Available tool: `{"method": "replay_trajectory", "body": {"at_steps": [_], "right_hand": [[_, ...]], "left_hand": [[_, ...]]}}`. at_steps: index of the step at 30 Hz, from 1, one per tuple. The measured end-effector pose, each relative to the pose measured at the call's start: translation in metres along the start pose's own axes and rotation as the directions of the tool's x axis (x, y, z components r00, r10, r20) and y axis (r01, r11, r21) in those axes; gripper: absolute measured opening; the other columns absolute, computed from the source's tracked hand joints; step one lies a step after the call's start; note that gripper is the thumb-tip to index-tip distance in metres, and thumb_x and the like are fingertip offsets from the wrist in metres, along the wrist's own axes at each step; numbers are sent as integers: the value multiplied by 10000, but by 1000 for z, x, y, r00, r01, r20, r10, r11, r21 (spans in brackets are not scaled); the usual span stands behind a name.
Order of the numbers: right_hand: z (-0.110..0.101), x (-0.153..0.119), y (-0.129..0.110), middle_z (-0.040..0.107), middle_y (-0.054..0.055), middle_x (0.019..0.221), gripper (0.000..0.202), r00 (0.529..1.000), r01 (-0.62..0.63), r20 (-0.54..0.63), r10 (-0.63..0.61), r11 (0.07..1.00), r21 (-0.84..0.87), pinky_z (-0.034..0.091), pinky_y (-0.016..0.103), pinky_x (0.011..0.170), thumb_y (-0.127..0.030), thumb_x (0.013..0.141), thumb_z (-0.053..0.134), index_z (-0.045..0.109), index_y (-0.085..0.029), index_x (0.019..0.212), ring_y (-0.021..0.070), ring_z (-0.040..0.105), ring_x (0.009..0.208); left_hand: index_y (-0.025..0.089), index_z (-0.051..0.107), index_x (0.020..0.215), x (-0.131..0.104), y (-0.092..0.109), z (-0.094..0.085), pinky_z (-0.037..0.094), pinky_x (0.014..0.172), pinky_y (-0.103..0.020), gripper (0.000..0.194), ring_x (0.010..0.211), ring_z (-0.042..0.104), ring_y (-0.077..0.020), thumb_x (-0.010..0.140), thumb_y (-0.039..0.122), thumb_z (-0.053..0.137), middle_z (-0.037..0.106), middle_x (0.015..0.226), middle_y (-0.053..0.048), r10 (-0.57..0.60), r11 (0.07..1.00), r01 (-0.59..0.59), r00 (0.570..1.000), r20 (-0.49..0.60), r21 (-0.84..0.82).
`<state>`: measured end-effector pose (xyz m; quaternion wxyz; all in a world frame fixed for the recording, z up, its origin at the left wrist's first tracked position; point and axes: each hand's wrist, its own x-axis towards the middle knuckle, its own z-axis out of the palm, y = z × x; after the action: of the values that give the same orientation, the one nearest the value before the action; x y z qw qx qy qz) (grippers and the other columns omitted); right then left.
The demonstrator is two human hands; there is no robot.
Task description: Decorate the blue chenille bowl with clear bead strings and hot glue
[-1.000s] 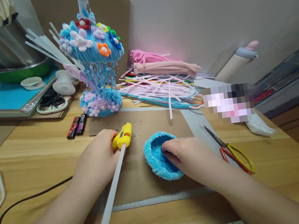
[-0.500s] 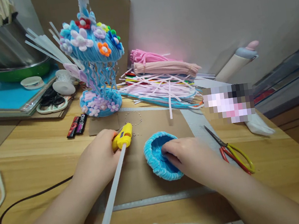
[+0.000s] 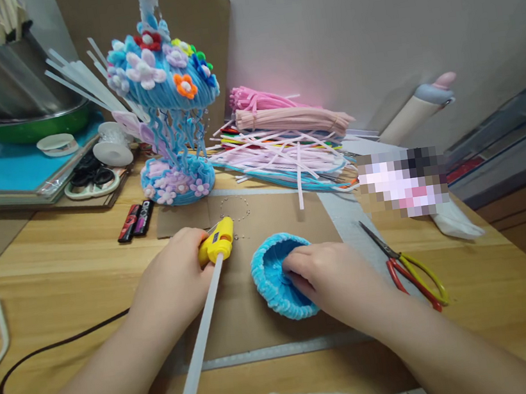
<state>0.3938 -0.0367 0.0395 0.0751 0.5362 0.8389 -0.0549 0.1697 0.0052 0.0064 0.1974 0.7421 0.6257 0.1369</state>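
Observation:
My left hand (image 3: 173, 273) is wrapped round a yellow glue gun (image 3: 219, 241), from which a long translucent glue stick (image 3: 200, 344) sticks out toward me. To its right, a fuzzy blue bowl-shaped piece (image 3: 272, 293) lies tilted on a brown cardboard sheet (image 3: 241, 326), its hollow facing up. The fingers of my right hand (image 3: 324, 273) are bent together inside that hollow; their tips are hidden, and whatever they pinch cannot be made out. A fine beaded strand (image 3: 246, 207) lies on the cardboard beyond the glue gun.
Behind the cardboard stands a blue jellyfish ornament with flowers (image 3: 164, 90). Bundled pipe cleaners (image 3: 286, 155) lie at the back. Scissors with red and yellow handles (image 3: 411, 274) rest at the right. Two small tubes (image 3: 136, 221), black scissors (image 3: 91, 174) and a metal pot (image 3: 0, 76) are at the left.
The blue bowl-shaped piece has shifted and turned slightly to the left, with my right hand moving a little along with it. My left hand and the glue gun have barely moved.

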Motion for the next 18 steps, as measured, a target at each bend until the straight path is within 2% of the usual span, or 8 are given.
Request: {"method": "replay_trajectory", "body": {"at_steps": [9, 18], "right_hand": [[-3, 4, -5, 692, 23, 760, 174, 999, 23, 24, -22, 998, -66, 187, 299, 505, -145, 845, 517, 603, -183, 700, 154, 614, 631], [-3, 11, -7, 693, 10, 752, 169, 999, 21, 38, -17, 994, -104, 159, 302, 478, -170, 842, 529, 602, -184, 691, 170, 633, 620]], "left_hand": [[242, 564, 942, 1, 0, 1, 382, 634, -292, 218, 806, 581, -216, 772, 362, 499, 609, 927, -24, 13, 1000, -13, 1000, 4, -11], [260, 555, 932, -1, 4, 0, 362, 597, -289, 199, 801, 590, -210, 768, 359, 501, 612, 931, -3, -25, 999, 25, 1000, 4, 22]]}}
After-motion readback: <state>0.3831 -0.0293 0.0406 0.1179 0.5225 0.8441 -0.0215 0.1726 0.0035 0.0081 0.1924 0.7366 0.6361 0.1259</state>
